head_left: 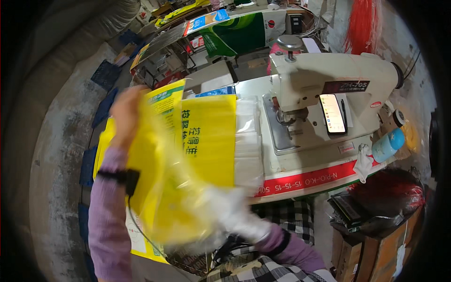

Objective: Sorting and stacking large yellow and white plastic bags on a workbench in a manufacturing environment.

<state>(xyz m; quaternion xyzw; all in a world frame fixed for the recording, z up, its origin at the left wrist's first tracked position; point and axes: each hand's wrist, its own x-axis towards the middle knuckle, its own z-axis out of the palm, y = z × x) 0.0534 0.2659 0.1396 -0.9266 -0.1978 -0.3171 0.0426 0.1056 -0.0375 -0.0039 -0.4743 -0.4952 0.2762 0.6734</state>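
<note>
Motion blurs a yellow printed bag (159, 188), which hangs in front of me with a translucent, film-like layer along its right side. My left hand (128, 113) is closed on its upper left edge; the fingertips are partly hidden. At the bag's lower right is my right hand (230, 209), in a white glove. Its fingers are too smeared to show whether they grip the bag. Behind lies another yellow bag (211, 141) on the table, with clear plastic liners (248, 145) on its right. A white sewing machine (329, 84) stands to the right of these.
A lit phone (332, 114) leans on the machine. Near the table's right end are a blue spray can (389, 144) and a white cloth (363, 162). Red threads (361, 28) hang behind. Cardboard boxes (376, 249) stand at lower right, and blue crates (104, 75) line the left floor.
</note>
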